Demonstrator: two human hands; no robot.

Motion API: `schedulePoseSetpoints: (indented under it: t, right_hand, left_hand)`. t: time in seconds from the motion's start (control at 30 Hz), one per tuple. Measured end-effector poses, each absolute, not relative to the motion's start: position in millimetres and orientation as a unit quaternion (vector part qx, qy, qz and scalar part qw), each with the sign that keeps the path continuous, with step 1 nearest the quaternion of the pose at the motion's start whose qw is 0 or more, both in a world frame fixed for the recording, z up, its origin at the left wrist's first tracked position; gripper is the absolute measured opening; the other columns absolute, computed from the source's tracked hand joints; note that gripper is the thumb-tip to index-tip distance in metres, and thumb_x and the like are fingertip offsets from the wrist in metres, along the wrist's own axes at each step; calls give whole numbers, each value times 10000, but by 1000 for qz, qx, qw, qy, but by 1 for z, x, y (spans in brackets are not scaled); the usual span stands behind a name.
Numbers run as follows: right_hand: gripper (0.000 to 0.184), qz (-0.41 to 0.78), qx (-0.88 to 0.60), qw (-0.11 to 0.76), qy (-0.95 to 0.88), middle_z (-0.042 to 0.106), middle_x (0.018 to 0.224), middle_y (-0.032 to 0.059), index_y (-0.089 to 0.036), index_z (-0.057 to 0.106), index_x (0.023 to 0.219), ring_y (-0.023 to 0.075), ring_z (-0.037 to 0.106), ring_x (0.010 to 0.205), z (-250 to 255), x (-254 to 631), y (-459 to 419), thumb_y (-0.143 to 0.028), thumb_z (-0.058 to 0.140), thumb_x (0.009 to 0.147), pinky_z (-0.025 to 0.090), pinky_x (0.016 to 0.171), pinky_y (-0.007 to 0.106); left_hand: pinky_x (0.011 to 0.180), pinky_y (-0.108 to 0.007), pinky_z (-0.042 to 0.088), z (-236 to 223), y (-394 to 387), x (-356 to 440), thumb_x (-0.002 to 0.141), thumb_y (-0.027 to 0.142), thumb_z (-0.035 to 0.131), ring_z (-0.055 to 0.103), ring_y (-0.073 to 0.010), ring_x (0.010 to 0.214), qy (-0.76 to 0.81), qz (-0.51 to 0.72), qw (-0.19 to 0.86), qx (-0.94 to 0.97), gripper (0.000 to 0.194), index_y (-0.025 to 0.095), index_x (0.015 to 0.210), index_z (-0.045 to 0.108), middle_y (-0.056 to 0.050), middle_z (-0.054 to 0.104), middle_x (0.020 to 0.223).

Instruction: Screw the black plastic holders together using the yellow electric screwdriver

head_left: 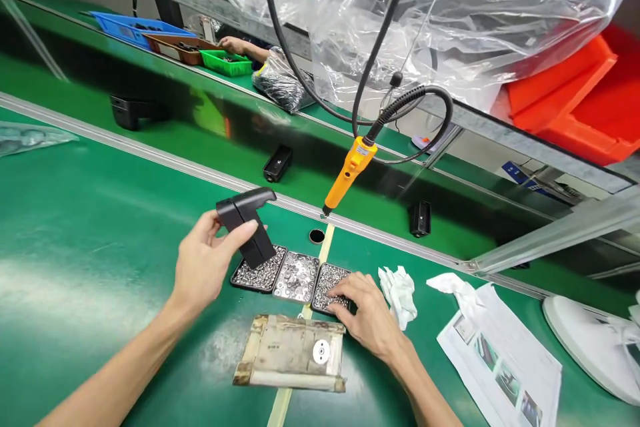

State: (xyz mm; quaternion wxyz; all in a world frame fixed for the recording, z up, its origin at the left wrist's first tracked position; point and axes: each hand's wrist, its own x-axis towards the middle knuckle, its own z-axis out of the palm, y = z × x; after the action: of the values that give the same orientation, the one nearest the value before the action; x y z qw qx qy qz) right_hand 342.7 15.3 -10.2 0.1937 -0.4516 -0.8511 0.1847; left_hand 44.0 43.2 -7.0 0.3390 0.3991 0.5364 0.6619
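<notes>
The left hand (201,260) grips the black part (254,248) beyond the board's (285,343) left half, the right hand (369,312) reaches into the tray (314,305) beyond its right half, grip closure indeterminable, and work appears partway, the driver (346,180) unapplied.

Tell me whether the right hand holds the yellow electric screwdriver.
No, the right hand is at a tray of small metal parts; the screwdriver hangs apart.

The head view looks forward and down from the wearer's side of a green workbench (125,227), close enough that the left hand (200,267) and right hand (369,313) show large near the centre. It is rolled: the metal rail (150,154) slopes from upper left to lower right.
</notes>
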Motion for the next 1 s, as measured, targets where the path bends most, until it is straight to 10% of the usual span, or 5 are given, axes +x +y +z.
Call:
schedulePoseSetpoints:
  t: [1.0]
  right_hand:
    - [143, 246, -487, 235, -805, 650, 828, 1, -231, 655, 872, 188, 574, 816, -8, 341, 20, -240, 600, 1004, 433, 824, 352]
  left_hand:
    - [850, -395, 654, -12, 28, 60, 781, 421, 857, 747, -293, 1024, 529, 665, 385, 360, 498, 194, 1169, 643, -87, 707, 1200]
